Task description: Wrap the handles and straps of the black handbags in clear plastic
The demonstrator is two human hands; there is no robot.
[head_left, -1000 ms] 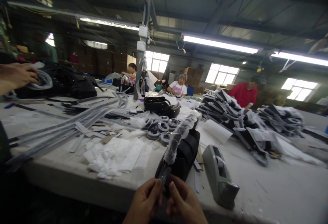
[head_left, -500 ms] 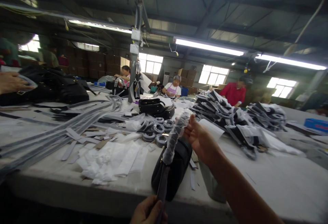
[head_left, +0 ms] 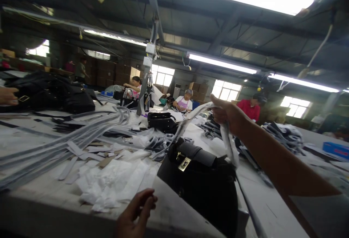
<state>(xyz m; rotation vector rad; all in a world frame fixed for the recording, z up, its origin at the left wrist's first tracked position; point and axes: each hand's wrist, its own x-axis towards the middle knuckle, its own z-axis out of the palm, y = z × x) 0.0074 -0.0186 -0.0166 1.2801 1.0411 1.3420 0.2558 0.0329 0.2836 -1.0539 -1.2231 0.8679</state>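
A black handbag (head_left: 201, 190) with a gold clasp (head_left: 184, 164) hangs tilted at the table's front edge. My right hand (head_left: 227, 112) is closed round the top of its handle (head_left: 188, 120), which is wrapped in clear plastic. From the bag's right side a dark strap (head_left: 249, 207) trails down. Left of the bag, apart from it, my left hand (head_left: 137, 210) has loosely curled fingers with a gap to the thumb and nothing visible in them. Crumpled white tissue sheets (head_left: 106, 183) lie just beyond that hand.
Long plastic-wrapped strips (head_left: 68, 136) cross the table on the left. Behind the bag are wrapped rolls (head_left: 159, 140) and another black bag (head_left: 162, 121). A co-worker's hand (head_left: 8, 96) is beside piled black bags (head_left: 49, 91). Wrapped pieces (head_left: 283, 136) are heaped on the right.
My right hand has raised the handbag by its handle and moved right, turning the clasp side into view. My left hand has let go of the strap and moved left.
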